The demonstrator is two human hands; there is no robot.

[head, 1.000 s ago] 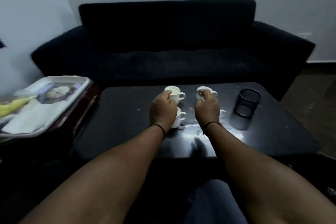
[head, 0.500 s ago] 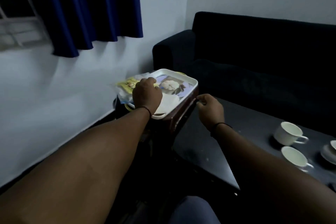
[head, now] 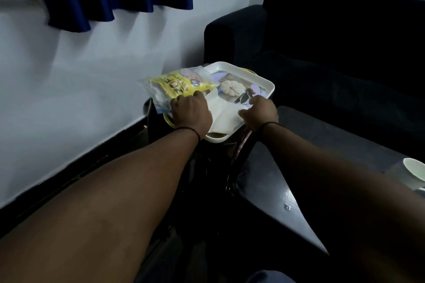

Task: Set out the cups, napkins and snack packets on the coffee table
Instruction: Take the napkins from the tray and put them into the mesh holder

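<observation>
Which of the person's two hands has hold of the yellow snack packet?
The left hand: it grips the yellow snack packet at the tray's left edge. The right hand is on the white napkins instead.

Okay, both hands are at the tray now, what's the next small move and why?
Probably lift the yellow snack packet off the tray and carry it right to the coffee table. The left hand already holds the packet's near edge, while the right hand rests on the white napkins, so those could follow. A cup already stands on the table.
</observation>
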